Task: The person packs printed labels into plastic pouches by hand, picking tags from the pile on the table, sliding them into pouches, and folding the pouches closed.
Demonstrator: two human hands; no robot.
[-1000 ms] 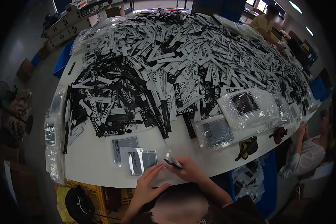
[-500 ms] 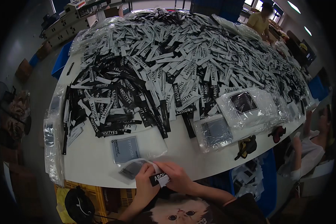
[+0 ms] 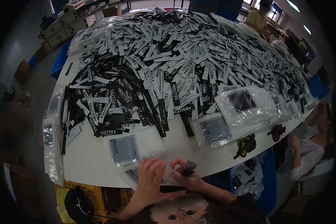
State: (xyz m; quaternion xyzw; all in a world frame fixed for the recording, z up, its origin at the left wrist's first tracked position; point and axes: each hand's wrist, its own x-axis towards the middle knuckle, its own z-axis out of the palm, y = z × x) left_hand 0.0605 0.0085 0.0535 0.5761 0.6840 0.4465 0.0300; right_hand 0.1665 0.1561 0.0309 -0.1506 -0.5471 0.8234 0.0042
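Note:
My left hand (image 3: 148,183) is spread open over a clear plastic bag (image 3: 132,172) with a dark printed panel, at the table's front edge. The hand covers part of the bag. My right hand (image 3: 192,182) is closed around a small dark strip (image 3: 189,167), whose end sticks up above the fingers. Just beyond my left hand lies another clear bag with a grey-blue ABOUTYES panel (image 3: 124,149). A big heap of black and white ABOUTYES strips (image 3: 164,74) spreads across the table behind it.
More plastic-wrapped packs (image 3: 246,108) are stacked at the right, near a yellow-and-black object (image 3: 245,145). Below the table edge stands a blue bin (image 3: 270,179) holding bags. One person (image 3: 258,18) is at the far right; another person's arm (image 3: 296,156) shows nearer.
My hands have moved apart. My left hand has let go and opened over the bag, which now lies flatter. My right hand has shifted right with the strip.

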